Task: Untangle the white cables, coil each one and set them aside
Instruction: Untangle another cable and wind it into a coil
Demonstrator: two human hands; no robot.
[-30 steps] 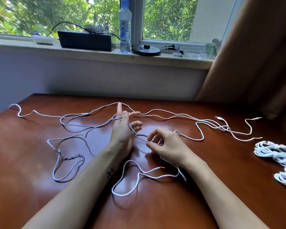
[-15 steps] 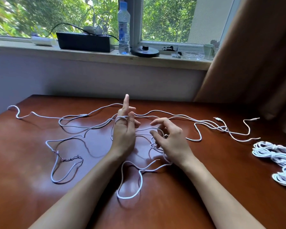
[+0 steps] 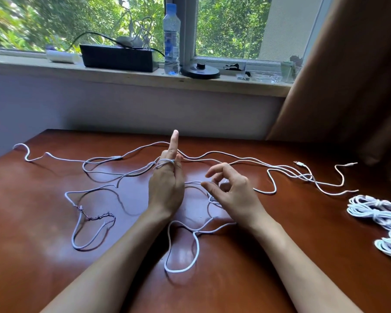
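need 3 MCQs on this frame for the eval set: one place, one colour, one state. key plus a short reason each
1. Where on the table do the coiled bundles lie?
A) left edge
B) right edge
C) centre, between the hands

2. What colour is the box on the windowsill?
A) white
B) red
C) black

3. The left hand has its index finger:
A) straight, pointing up, with the loose cable looped round its base
B) curled into a fist
C) pressed flat on the table

Key:
1 B: the bundles sit by the right edge, apart from the loose cable.
2 C: the box is plainly black against the green outside.
3 A: the finger stands up above the loop of cable.
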